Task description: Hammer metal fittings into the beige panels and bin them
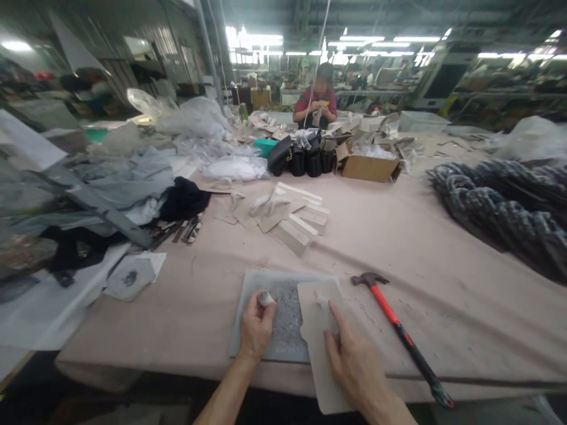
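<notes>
My left hand (257, 330) is closed around a short whitish cylinder (266, 298), its round end facing up, over the left part of a grey board (287, 330). Dark pits and specks mark the board's surface. A flat beige card panel (319, 348) with a notched left edge is in my right hand (354, 360), thumb and forefinger lying on its face. The panel covers the board's right side and reaches past the table edge toward me. Right of it lies a claw hammer (390, 313) with a red and black handle.
Several beige card pieces (292, 227) lie mid-table. Behind them stand black bags (305, 158) and a cardboard box (370, 165). Dark bundled straps (500, 206) pile up at right. Plastic bags, cloth and a metal bar (97, 203) crowd the left. Across the table sits another person (315, 103).
</notes>
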The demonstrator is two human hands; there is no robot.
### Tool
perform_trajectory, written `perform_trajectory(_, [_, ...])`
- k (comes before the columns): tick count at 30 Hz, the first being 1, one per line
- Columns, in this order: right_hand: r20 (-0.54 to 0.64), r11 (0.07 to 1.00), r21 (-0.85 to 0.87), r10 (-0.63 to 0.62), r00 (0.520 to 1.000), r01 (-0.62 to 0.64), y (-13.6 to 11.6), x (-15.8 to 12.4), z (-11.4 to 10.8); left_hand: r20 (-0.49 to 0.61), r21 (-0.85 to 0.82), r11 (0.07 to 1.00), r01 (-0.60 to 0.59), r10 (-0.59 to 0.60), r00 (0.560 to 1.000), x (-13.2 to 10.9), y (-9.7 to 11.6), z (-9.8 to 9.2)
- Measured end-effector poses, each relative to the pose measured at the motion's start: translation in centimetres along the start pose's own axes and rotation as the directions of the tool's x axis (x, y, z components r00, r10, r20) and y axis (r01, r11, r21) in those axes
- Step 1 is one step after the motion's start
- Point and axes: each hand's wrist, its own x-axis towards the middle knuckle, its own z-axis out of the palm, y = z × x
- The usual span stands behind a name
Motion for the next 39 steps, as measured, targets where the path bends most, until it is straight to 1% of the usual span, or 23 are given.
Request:
perform_trajectory(1, [0.014,1.000,0.018,0.008,1.000,-0.008,0.6,-1.1,0.9,0.000,0.001,1.000,0.002,-0.002,1.000,0.0,0.1,-0.1])
perform_trajectory(3, [0.048,0.998,0.054,0.023,0.999,-0.026,1.1,-2.3,2.2,0.004,0.014,1.000,0.011,-0.011,1.000,0.0,0.6,-0.2])
perform_trajectory(6, [0.070,0.996,0.077,0.041,0.997,-0.046,1.1,-2.5,2.6,0.057,0.041,0.999,-0.012,0.009,0.998,0.6,2.5,0.4])
perform_trajectory(7, [0.072,0.996,0.077,0.041,0.997,-0.047,1.0,-2.3,2.4,0.095,0.037,0.999,-0.032,0.028,0.995,0.8,3.2,1.0])
perform_trajectory(9, [0.083,0.997,0.069,0.038,0.996,-0.043,0.8,-1.9,1.9,0.193,-0.001,0.997,-0.071,0.070,0.979,1.4,4.7,2.7])
perform_trajectory(11, [0.120,0.998,0.051,0.038,0.992,-0.044,0.5,-1.5,1.3,0.294,-0.060,0.995,-0.084,0.098,0.951,2.0,5.6,5.1])
perform_trajectory(12, [0.142,0.998,0.036,0.044,0.989,-0.050,0.4,-1.3,1.1,0.336,-0.081,0.994,-0.080,0.102,0.936,2.3,5.7,6.3])
perform_trajectory(14, [0.188,0.998,0.005,0.066,0.980,-0.068,0.2,-1.0,0.9,0.394,-0.097,0.993,-0.070,0.103,0.913,2.7,5.2,8.4])
perform_trajectory(16, [0.225,0.996,0.001,0.087,0.970,-0.089,0.1,-0.9,0.8,0.424,-0.101,0.993,-0.053,0.091,0.901,2.9,4.0,9.9])
perform_trajectory(19, [0.231,0.989,0.084,0.103,0.967,-0.125,0.5,-0.9,0.6,0.417,-0.129,0.992,0.010,0.045,0.908,2.9,2.3,10.6])
perform_trajectory(21, [0.190,0.974,0.186,0.095,0.977,-0.131,1.3,-1.0,0.2,0.408,-0.139,0.989,0.045,0.015,0.913,2.8,1.6,10.6])
perform_trajectory(23, [0.109,0.954,0.270,0.101,0.989,-0.128,2.6,-1.0,-0.5,0.419,-0.135,0.990,0.051,0.011,0.908,2.8,1.5,10.6])
perform_trajectory(25, [-0.007,0.951,0.271,0.157,0.988,-0.150,4.5,-1.0,-1.3,0.437,-0.126,0.991,0.040,0.020,0.899,2.8,1.5,10.6])
perform_trajectory(26, [-0.077,0.959,0.227,0.190,0.979,-0.168,5.7,-0.9,-1.7,0.442,-0.121,0.992,0.035,0.022,0.897,2.8,1.6,10.6])
perform_trajectory(28, [-0.205,0.976,0.058,0.216,0.955,-0.209,8.5,-0.8,-2.5,0.445,-0.108,0.994,0.029,0.023,0.895,2.8,1.6,10.7])
perform_trajectory(30, [-0.276,0.957,-0.140,0.207,0.939,-0.252,11.4,-0.8,-3.1,0.449,-0.095,0.995,0.020,0.025,0.893,2.8,1.5,10.7])
perform_trajectory(32, [-0.283,0.906,-0.284,0.233,0.930,-0.313,13.9,-1.1,-3.5,0.453,-0.079,0.997,0.000,0.035,0.891,2.8,1.5,10.6])
perform_trajectory(34, [-0.249,0.862,-0.354,0.287,0.925,-0.363,15.7,-1.5,-3.7,0.455,-0.061,0.998,-0.024,0.049,0.889,2.9,1.5,10.6])
perform_trajectory(37, [-0.142,0.845,-0.396,0.330,0.933,-0.359,17.1,-1.6,-4.0,0.461,-0.032,0.998,-0.057,0.065,0.885,2.9,1.6,10.6])
perform_trajectory(39, [-0.063,0.860,-0.365,0.359,0.931,-0.357,17.2,-1.2,-4.3,0.467,-0.009,0.997,-0.080,0.075,0.881,2.9,1.7,10.6])
